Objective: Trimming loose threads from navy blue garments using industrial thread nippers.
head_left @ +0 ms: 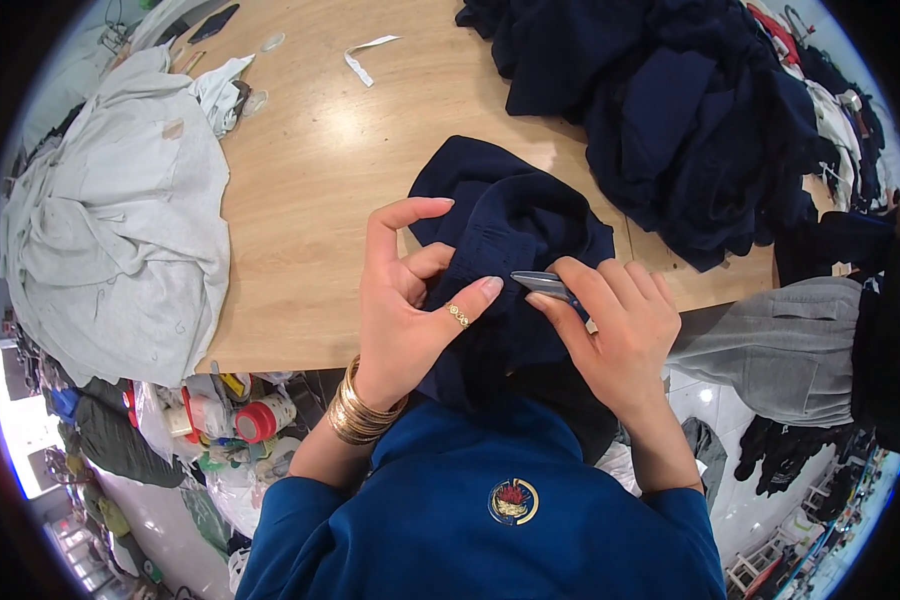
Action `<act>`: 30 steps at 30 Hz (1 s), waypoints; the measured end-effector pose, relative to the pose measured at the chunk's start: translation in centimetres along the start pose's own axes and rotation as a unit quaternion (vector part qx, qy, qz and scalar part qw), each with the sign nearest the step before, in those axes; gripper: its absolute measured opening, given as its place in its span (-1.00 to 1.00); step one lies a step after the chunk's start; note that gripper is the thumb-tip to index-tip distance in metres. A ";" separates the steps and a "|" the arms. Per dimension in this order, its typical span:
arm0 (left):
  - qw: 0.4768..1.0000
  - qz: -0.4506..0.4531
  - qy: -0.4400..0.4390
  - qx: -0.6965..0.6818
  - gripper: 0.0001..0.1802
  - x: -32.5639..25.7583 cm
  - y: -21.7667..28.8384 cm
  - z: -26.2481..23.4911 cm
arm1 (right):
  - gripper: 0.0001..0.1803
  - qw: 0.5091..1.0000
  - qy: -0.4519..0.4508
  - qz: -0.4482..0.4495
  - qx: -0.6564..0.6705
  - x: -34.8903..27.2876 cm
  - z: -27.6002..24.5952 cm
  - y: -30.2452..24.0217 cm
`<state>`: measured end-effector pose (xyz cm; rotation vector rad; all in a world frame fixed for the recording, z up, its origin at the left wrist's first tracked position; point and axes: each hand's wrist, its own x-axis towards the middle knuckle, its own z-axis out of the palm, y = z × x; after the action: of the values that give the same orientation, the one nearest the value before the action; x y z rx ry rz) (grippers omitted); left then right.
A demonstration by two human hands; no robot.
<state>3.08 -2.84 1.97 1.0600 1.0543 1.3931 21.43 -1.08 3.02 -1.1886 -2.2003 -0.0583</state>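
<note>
A navy garment (475, 185) lies bunched at the table's near edge, with a ribbed, gathered band (490, 250) facing up. My left hand (402, 320) pinches that band between the thumb and the curled fingers, while its index finger arches free above. Gold bangles and a ring are on this hand and wrist. In my right hand (620, 310) is a pair of small metal thread snips (542, 283), gripped between thumb and fingers. Their pointed tip is at the band, just right of my left thumb; whether the blades touch thread cannot be made out.
A pile of navy garments (660, 130) covers the far right of the wooden table (300, 230). Light grey cloth (120, 210) drapes over its left side. A white strip (370, 62) and a dark phone-like object (213, 24) lie farther back. Grey trousers (780, 345) hang at the right.
</note>
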 end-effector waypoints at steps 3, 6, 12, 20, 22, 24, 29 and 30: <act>1.000 -0.004 -0.002 -0.005 -0.33 0.1 -0.1 0.0 | -0.70 1.000 0.004 -0.001 -0.002 0.1 0.0 0.0; 1.000 -0.002 -0.008 0.007 -0.33 0.0 -0.2 -0.4 | -0.71 1.000 0.000 0.000 0.000 0.2 -0.2 -0.1; 1.000 -0.013 -0.001 -0.021 -0.32 0.2 0.1 0.1 | -0.73 0.996 -0.003 0.036 0.079 0.3 0.1 0.3; 1.000 -0.018 0.006 -0.022 -0.32 -0.1 0.2 0.0 | -0.72 0.982 -0.029 0.082 0.170 0.5 -0.2 0.4; 1.000 -0.016 -0.010 0.008 -0.29 -0.2 0.0 -0.3 | -0.70 0.938 -0.027 0.196 0.284 0.7 -0.5 0.3; 1.000 -0.012 -0.004 0.013 -0.27 -0.4 -0.1 -0.3 | -0.68 0.939 -0.032 0.196 0.281 0.7 -0.6 0.4; 1.000 0.002 -0.008 0.014 -0.25 -0.4 -0.5 -0.4 | -0.74 0.918 -0.055 0.213 0.329 0.8 -0.4 0.6; 1.000 -0.001 -0.021 0.018 -0.26 -0.4 -0.5 -0.5 | -0.74 0.918 -0.055 0.214 0.329 0.8 -0.5 0.5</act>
<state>2.77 -3.23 1.32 1.1092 1.0547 1.3488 21.73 -0.32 3.72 -1.2425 -1.7606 0.8767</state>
